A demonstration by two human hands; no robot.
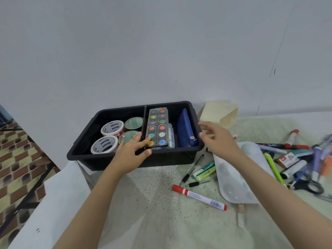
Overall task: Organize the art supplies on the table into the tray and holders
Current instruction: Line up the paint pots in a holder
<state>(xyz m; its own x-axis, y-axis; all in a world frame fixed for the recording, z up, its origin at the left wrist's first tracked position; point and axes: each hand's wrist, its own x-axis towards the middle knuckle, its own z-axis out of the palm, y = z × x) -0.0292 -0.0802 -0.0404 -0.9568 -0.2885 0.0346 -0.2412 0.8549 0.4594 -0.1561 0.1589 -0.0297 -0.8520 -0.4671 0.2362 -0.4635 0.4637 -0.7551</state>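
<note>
We see a speckled worktop [152,203] with a black tray [86,157] at its far left, by the wall. Our left hand [133,150] lies flat, its straight fingers touching the near end of the watercolour set [158,128], which lies in the tray just right of the divider. Our right hand [217,139] hovers spread beside the tray's right rim, holding nothing. A blue pencil case [186,130] sits in the tray's right side and tape rolls [112,127] in its left. A red marker [199,197] and scissors [309,184] lie loose on the worktop.
</note>
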